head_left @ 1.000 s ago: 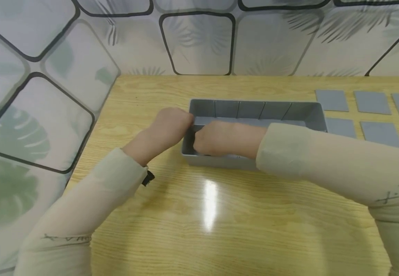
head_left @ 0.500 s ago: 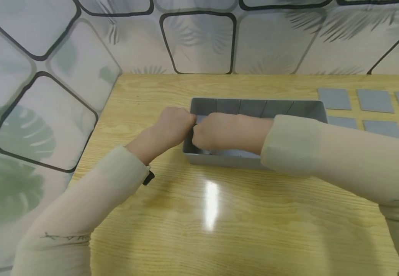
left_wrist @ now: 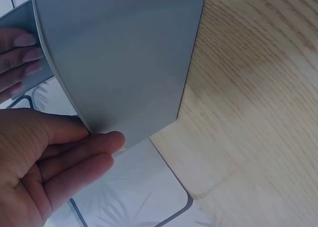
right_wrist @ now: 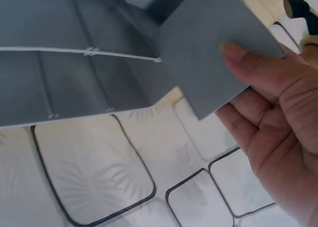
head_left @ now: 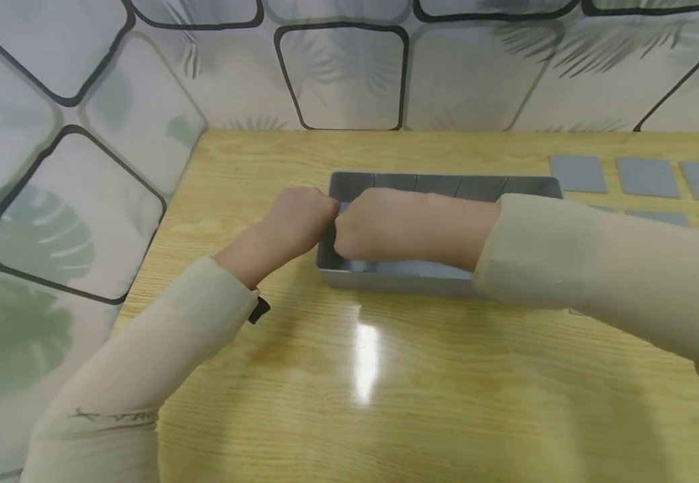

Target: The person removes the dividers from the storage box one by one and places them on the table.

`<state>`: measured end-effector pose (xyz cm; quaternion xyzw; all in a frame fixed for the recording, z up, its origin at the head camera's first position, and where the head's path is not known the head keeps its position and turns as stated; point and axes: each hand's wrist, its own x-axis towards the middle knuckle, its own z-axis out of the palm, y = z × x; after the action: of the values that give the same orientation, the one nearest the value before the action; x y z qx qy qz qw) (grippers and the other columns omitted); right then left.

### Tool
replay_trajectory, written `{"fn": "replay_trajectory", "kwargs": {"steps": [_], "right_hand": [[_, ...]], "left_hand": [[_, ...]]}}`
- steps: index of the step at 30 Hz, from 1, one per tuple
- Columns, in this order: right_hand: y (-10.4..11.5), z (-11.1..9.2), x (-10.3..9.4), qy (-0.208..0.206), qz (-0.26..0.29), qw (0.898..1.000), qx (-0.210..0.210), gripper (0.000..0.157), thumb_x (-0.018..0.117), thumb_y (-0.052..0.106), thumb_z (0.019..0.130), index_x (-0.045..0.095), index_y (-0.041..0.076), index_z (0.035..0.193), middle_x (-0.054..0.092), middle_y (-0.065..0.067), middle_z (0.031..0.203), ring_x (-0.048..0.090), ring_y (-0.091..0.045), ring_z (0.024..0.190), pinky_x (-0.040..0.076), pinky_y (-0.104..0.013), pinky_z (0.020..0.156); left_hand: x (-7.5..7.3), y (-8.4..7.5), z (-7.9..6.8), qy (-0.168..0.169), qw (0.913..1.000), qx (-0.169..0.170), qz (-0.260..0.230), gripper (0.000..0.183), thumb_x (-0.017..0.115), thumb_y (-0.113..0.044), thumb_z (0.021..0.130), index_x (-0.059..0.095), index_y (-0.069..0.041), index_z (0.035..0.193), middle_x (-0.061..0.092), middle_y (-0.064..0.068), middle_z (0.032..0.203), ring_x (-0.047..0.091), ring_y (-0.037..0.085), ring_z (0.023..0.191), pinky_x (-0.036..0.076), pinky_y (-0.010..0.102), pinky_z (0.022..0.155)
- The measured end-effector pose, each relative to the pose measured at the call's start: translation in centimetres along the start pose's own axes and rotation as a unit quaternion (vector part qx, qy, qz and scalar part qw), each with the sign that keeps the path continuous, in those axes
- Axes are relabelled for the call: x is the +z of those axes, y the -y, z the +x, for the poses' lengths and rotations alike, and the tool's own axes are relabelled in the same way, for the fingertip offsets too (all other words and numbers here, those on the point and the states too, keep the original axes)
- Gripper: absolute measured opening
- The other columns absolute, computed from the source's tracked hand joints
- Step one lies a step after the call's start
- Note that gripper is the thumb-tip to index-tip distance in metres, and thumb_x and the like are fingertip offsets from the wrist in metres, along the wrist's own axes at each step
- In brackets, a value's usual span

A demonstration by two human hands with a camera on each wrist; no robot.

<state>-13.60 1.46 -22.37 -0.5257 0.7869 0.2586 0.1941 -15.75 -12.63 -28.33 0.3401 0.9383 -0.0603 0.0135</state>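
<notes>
A long grey plastic bin (head_left: 398, 285) sits on the wooden table, with upright grooves along its far inner wall. At the bin's left end my left hand (head_left: 301, 218) grips the rim; in the left wrist view the thumb and fingers pinch the edge of the end wall (left_wrist: 124, 63). Between the thumb and fingers of my right hand (right_wrist: 278, 98) is a flat grey divider plate (right_wrist: 203, 53), beside the grooved inner wall (right_wrist: 49, 73). From the head, my right hand (head_left: 380, 225) is over the left part of the bin and hides the plate.
Several more flat grey plates (head_left: 577, 173) lie in rows on the table at the right, some partly covered by my right sleeve (head_left: 567, 255). A patterned cloth wall (head_left: 349, 74) borders the table (head_left: 422, 389) at the back and left.
My right hand has risen a little from lower in the bin, and its forearm has shifted up across the bin. My left hand stays on the rim.
</notes>
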Motion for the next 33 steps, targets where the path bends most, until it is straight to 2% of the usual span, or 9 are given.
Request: {"fn": "replay_trajectory", "kwargs": {"steps": [6,10,16,20,23,26,30,33], "right_hand": [[0.0,-1.2,-0.2,-0.039,-0.028,0.999,-0.012,0.019,0.051,-0.004,0.088,0.054,0.010,0.076,0.043,0.001,0.070,0.031,-0.014,0.062,0.029,-0.026,0.057],[0.0,-2.3,-0.4,-0.073,-0.034,0.997,-0.013,0.019,0.051,-0.004,0.087,0.056,0.010,0.075,0.045,0.001,0.068,0.032,-0.014,0.060,0.029,-0.026,0.055],[0.0,-4.4,0.3,-0.145,-0.038,0.988,-0.021,0.026,0.050,-0.005,0.084,0.051,0.012,0.064,0.043,0.000,0.061,0.033,-0.015,0.054,0.033,-0.027,0.048],[0.1,-5.4,1.0,-0.149,-0.050,0.987,-0.011,0.030,0.052,-0.005,0.082,0.047,0.014,0.059,0.040,0.002,0.056,0.032,-0.014,0.052,0.033,-0.027,0.046],[0.1,-6.5,1.6,-0.146,-0.051,0.988,-0.011,0.025,0.057,-0.003,0.082,0.052,0.013,0.063,0.044,0.002,0.055,0.035,-0.013,0.051,0.035,-0.027,0.046],[0.0,-7.8,2.6,-0.152,-0.043,0.987,-0.013,0.022,0.060,-0.001,0.082,0.054,0.014,0.068,0.046,0.002,0.055,0.037,-0.012,0.050,0.033,-0.026,0.044],[-0.5,-9.2,4.1,-0.130,0.011,0.991,0.018,0.024,0.057,-0.002,0.085,0.053,0.016,0.070,0.041,0.004,0.053,0.031,-0.010,0.049,0.026,-0.024,0.044],[-0.9,-10.2,5.6,-0.104,0.069,0.990,0.063,0.021,0.054,0.005,0.091,0.055,0.018,0.074,0.039,0.006,0.054,0.029,-0.009,0.049,0.028,-0.026,0.048]], "left_hand": [[0.0,-0.3,-0.1,0.000,1.0000,-0.002,-0.008,0.029,0.053,0.006,0.085,0.048,-0.009,0.060,0.046,0.003,0.056,0.035,0.014,0.053,0.048,0.036,0.047],[0.1,-0.4,-0.3,-0.012,0.9999,0.001,0.011,0.024,0.053,0.007,0.083,0.054,-0.006,0.064,0.053,0.006,0.057,0.037,0.014,0.053,0.049,0.037,0.047],[0.5,-0.3,-0.6,-0.025,0.9986,0.014,0.043,0.016,0.052,0.007,0.082,0.061,-0.003,0.072,0.061,0.011,0.063,0.048,0.017,0.052,0.051,0.039,0.047],[0.7,-0.2,-0.8,-0.008,0.9987,0.013,0.048,0.013,0.054,0.006,0.083,0.063,-0.002,0.078,0.063,0.012,0.067,0.055,0.020,0.056,0.052,0.039,0.048],[0.9,-0.1,-1.0,0.001,0.9988,0.013,0.048,0.012,0.054,0.005,0.085,0.064,-0.002,0.081,0.065,0.013,0.070,0.058,0.021,0.058,0.052,0.039,0.050],[0.9,-0.2,-1.2,-0.005,0.9986,0.017,0.050,0.012,0.054,0.005,0.085,0.063,-0.002,0.081,0.065,0.013,0.070,0.059,0.022,0.059,0.052,0.039,0.049],[0.9,-0.3,-1.2,-0.030,0.9971,0.027,0.065,0.015,0.054,0.007,0.083,0.062,-0.002,0.074,0.063,0.013,0.065,0.053,0.018,0.054,0.051,0.038,0.046],[1.0,-0.4,-1.0,-0.040,0.9961,0.033,0.072,0.017,0.054,0.007,0.084,0.061,-0.003,0.072,0.061,0.012,0.063,0.045,0.015,0.053,0.050,0.037,0.045]]}}
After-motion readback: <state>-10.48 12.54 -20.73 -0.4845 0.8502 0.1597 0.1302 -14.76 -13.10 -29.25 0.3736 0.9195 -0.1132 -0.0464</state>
